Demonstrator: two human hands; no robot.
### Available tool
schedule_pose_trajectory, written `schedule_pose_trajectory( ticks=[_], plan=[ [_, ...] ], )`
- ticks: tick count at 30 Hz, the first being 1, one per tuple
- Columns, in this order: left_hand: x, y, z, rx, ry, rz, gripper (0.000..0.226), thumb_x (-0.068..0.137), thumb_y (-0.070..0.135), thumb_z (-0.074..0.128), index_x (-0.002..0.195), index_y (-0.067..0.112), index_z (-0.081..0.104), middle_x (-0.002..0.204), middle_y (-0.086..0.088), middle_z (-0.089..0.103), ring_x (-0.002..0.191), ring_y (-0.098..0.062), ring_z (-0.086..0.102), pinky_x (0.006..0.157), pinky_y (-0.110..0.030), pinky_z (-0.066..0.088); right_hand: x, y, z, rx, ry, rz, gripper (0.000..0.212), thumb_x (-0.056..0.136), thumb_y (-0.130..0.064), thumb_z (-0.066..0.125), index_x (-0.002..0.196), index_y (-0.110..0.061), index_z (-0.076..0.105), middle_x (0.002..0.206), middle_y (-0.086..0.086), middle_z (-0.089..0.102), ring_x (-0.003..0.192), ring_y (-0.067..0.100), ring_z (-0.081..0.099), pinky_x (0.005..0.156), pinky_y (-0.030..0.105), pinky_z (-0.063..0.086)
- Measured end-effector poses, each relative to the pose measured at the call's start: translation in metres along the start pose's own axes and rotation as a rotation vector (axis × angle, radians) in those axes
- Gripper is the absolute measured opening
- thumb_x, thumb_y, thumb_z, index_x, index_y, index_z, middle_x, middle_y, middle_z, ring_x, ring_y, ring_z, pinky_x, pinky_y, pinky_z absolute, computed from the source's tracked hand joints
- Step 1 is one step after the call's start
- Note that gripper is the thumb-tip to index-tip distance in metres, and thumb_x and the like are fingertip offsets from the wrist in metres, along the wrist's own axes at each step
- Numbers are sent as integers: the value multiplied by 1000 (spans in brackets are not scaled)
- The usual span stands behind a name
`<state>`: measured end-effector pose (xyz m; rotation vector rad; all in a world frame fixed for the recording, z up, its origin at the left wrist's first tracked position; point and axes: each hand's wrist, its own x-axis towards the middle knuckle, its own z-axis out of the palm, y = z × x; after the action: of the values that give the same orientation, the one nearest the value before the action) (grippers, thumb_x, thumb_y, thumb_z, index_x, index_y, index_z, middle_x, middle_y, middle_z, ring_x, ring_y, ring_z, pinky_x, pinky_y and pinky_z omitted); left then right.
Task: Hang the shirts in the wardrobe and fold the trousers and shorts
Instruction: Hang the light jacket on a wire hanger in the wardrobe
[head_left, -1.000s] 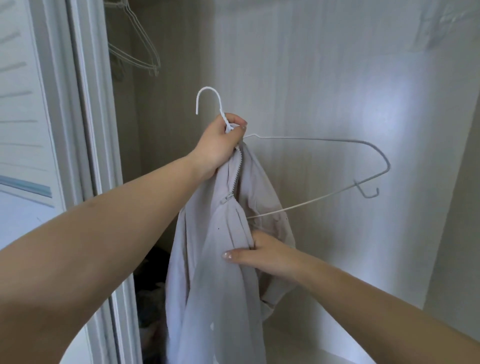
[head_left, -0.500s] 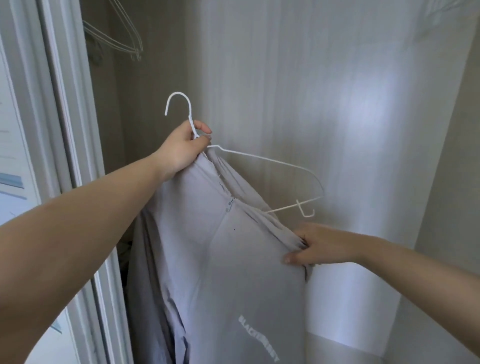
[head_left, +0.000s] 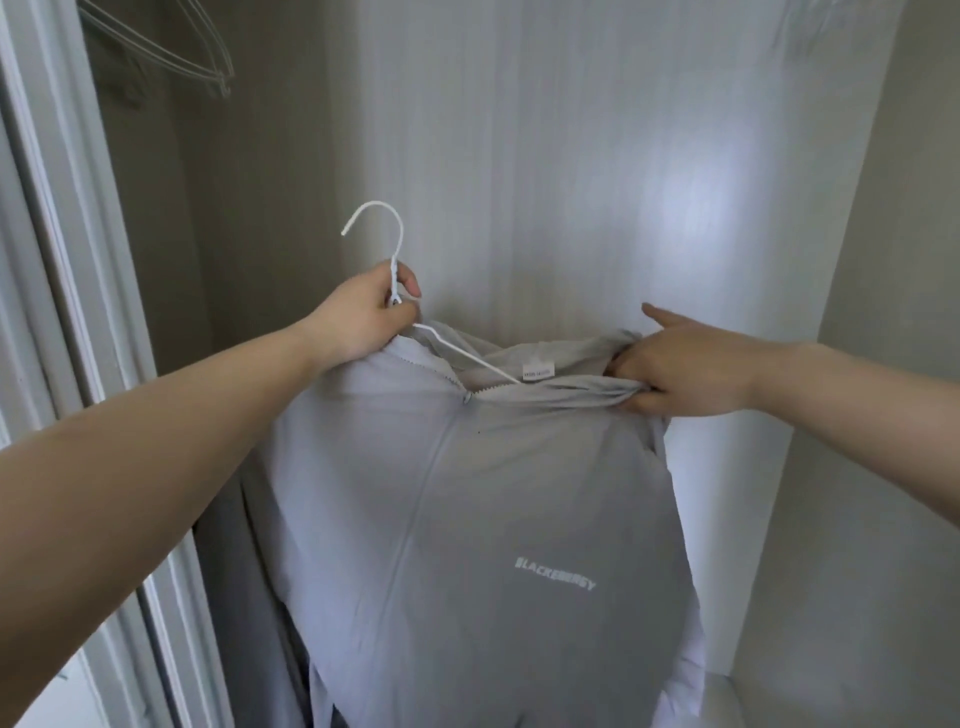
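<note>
Here we stand at the open wardrobe (head_left: 571, 156), both bare arms stretched out ahead of us. Our left hand (head_left: 358, 322) grips the neck of a white wire hanger (head_left: 397, 270) just under its hook, fingers and thumb curled round the wire — the hook points up and curls to the left, free of any rail. One arm of the hanger slants down to the right and slips inside the collar of a pale grey zip-front shirt (head_left: 467, 519), near a small white label (head_left: 538, 372) sewn at the neck. Our right hand (head_left: 680, 374) pinches a bunch of the shirt's fabric at the right shoulder, with the forefinger pointing out to the left above the cloth. The shirt hangs down between our two hands, in front of the wardrobe's pale back wall, its zip closed nearly to the top and white lettering (head_left: 555, 574) across the chest. At upper left, inside the wardrobe, a few bare wire hangers (head_left: 171, 52) hang together — what they hang from we cannot tell
</note>
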<state>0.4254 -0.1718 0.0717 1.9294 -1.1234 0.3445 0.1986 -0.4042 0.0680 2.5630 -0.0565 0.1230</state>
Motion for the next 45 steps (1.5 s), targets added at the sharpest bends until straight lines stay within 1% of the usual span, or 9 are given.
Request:
schedule_pose_trajectory(
  ticks=[5,7,10,16,23,31,34,38,45],
  plan=[
    [-3,20,26,81,-65,121,8,89,15,55,93,22,53,73,10,54,61,1,48,53,-7,35,21,-13,-22,277,184,-13,18,93,-32,44,91,-19,56,94,-11,56,94,14,57,114,43,14],
    [-1,33,36,35,-58,143,7,91,17,57,95,21,53,75,10,53,67,-3,48,57,-7,33,31,-28,-27,445,280,15,16,91,-31,52,95,-15,56,89,-6,57,85,17,56,95,33,36],
    [1,50,40,-10,-22,176,9,93,23,59,97,17,53,69,9,46,63,-4,43,54,-10,32,39,-44,-26,680,393,93,17,89,-15,56,106,-14,54,82,-8,54,80,15,51,63,8,34],
    [-1,37,25,70,22,171,24,89,39,63,92,17,56,63,11,44,58,-5,41,52,-12,32,29,-30,-18,870,575,199,27,86,0,50,104,-16,64,97,-7,64,90,8,54,70,0,34],
    [-2,16,9,49,132,-25,41,82,56,63,76,16,66,56,8,43,55,-11,43,55,-27,33,14,-6,-16,892,545,318,32,85,-4,53,109,-24,60,101,-8,63,92,11,56,74,14,41],
    [11,1,11,47,268,-50,25,83,43,68,73,19,66,71,11,62,73,-17,58,65,-30,44,-5,16,-17,916,100,436,26,89,-13,62,110,-25,53,91,-3,59,75,9,57,67,16,49],
    [17,9,18,46,332,-35,12,85,40,66,79,30,64,81,15,64,87,-16,60,86,-37,48,-10,12,-25,1052,141,372,15,93,-9,55,106,-16,59,91,-1,64,64,-1,58,56,7,41],
    [28,26,19,-110,404,-71,5,88,34,64,92,30,64,94,14,62,100,-15,59,96,-37,44,-17,10,-43,1747,245,316,24,93,-4,49,106,-14,67,100,7,72,85,17,69,71,25,55],
    [42,73,21,-408,413,-150,53,93,39,57,140,19,45,134,0,50,127,-16,46,98,-16,29,-7,12,-88,1874,386,366,21,91,-9,53,100,-11,71,96,8,73,79,20,69,73,28,54]
  ],
)
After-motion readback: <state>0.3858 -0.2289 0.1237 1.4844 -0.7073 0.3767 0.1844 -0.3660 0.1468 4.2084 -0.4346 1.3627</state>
